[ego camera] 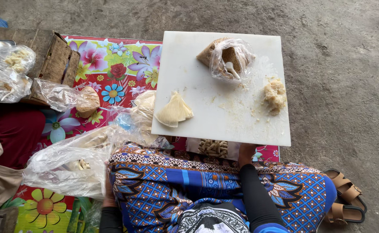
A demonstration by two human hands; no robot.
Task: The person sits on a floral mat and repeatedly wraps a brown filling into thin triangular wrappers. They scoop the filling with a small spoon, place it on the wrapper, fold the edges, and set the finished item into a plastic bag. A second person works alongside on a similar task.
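On the cutting board [189, 64]: folded wrappers [174, 111] near the left edge, an open bag of filling [228, 58] with a spoon [231, 69] inside at the far side, a lump of dough [275, 95] to the right. Left of the board, on the mat [111, 64], plastic bags [64, 162]. Sandals [347, 196] at right. Under the board's near edge, possibly rolled pieces [213, 148].

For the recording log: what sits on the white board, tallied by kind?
On the white cutting board:
Clear bag of brown filling with a white spoon: 1
Stack of folded pale wrappers: 1
Lump of crumbly pale mixture: 1
Total: 3
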